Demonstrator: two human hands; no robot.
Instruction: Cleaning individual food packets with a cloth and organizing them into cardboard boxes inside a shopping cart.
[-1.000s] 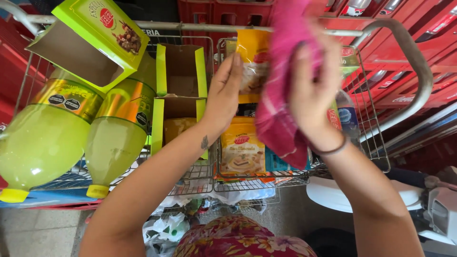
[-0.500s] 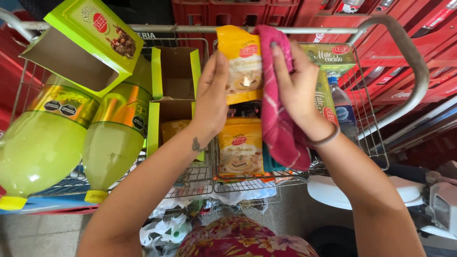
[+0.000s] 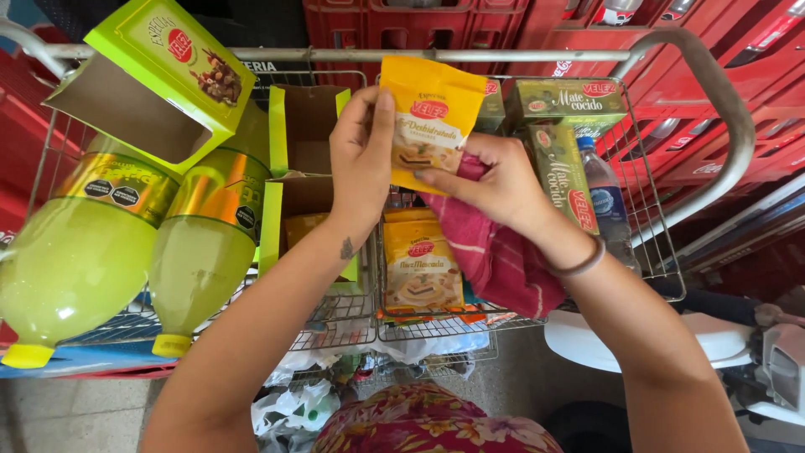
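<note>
Yellow pouch (image 3: 432,126) pinched in left hand (image 3: 362,155), right hand (image 3: 495,180) fingers pressing red cloth (image 3: 503,252) against it

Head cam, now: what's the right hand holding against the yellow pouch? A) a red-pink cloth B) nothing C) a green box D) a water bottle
A: the right hand bunches a red-pink cloth under the yellow pouch, which the left hand grips by its edge.

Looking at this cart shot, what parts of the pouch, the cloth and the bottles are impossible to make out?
Head view:
- Yellow pouch: left edge covered by the left hand, lower corner by the right hand.
- Red cloth: upper part hidden under the right hand.
- Green bottles: tops hidden behind the open green box.
- Water bottle: partly hidden behind cart wire.
</note>
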